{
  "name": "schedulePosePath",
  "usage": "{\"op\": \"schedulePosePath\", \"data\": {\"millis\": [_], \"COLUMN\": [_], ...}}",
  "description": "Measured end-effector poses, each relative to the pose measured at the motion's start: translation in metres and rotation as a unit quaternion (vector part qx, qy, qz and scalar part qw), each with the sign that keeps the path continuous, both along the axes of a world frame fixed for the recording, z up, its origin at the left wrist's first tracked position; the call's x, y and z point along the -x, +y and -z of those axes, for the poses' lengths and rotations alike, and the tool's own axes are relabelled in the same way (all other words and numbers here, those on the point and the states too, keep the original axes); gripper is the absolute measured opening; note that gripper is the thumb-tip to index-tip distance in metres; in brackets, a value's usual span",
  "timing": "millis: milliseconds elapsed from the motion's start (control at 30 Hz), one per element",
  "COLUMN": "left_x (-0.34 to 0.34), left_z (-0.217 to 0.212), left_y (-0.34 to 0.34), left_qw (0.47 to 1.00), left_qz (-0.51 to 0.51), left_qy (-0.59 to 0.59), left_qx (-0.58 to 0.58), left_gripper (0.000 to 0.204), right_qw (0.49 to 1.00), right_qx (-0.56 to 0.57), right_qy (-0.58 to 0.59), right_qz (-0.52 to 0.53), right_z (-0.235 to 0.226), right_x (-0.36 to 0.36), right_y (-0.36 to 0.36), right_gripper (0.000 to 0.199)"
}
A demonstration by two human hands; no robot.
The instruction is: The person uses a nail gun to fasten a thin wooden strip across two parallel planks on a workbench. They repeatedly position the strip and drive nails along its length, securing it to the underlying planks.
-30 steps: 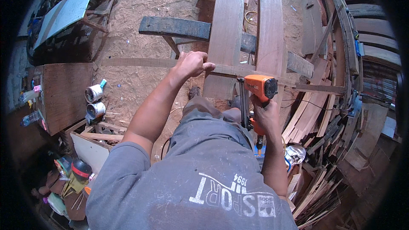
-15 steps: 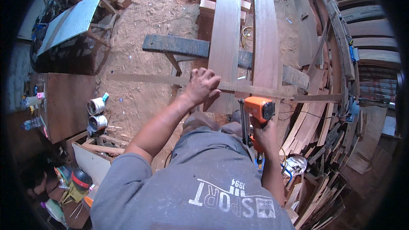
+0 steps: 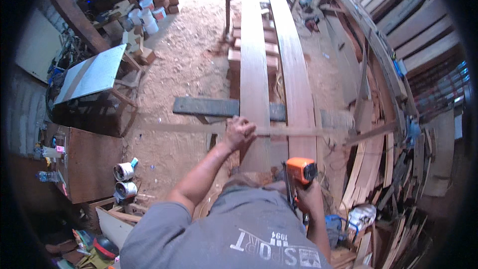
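A long thin wooden strip [image 3: 294, 131] lies crosswise over two long planks, a left plank [image 3: 253, 69] and a right plank [image 3: 296, 84]. My left hand [image 3: 240, 132] is closed over the strip where it crosses the left plank, fingers curled around it. In my right hand [image 3: 309, 197] is an orange nail gun [image 3: 298, 167] with a dark magazine, gripped by its handle. The gun is on my side of the strip, near the close end of the right plank and apart from the strip.
A dark beam [image 3: 204, 105] supports the planks from below. Stacked wooden blocks [image 3: 254, 50] stand beneath them. Scrap boards [image 3: 368, 164] lean along the right. On the left are a white tilted panel [image 3: 92, 72], a brown cabinet [image 3: 94, 164] and two paint cans [image 3: 124, 179]. Sawdust covers the floor.
The view has tilted upward, showing more of the planks' far ends. The nail gun has drawn back a little from the strip toward me. My left hand stays on the strip.
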State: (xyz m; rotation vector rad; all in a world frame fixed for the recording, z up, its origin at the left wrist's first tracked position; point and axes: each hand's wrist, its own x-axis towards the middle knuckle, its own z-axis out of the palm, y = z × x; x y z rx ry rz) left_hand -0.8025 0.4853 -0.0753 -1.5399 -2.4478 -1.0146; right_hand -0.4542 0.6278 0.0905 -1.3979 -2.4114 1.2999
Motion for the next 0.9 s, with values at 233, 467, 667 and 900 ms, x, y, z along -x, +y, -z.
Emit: {"op": "schedulePosePath", "data": {"millis": [233,467,667,900], "left_x": [-0.007,-0.009,-0.011,-0.01], "left_z": [-0.018,-0.026,-0.025,-0.023], "left_y": [-0.004,-0.007,-0.012,-0.013], "left_qw": [0.999,0.998,0.998,0.998], "left_qz": [0.003,0.007,0.007,0.001], "left_qy": [-0.036,-0.026,-0.023,-0.027], "left_qx": [0.038,0.054,0.061,0.064], "left_gripper": [0.029,0.032,0.032,0.029], "right_qw": [0.995,0.996,0.995,0.995], "right_qx": [0.085,0.082,0.084,0.087], "right_qy": [-0.029,-0.024,-0.051,-0.043], "right_qz": [0.051,0.03,0.017,0.018], "right_z": [-0.01,0.001,0.003,-0.011], "right_x": [-0.008,-0.015,-0.013,0.001], "right_y": [-0.004,0.004,0.009,0.005], "right_gripper": [0.04,0.037,0.043,0.042]}}
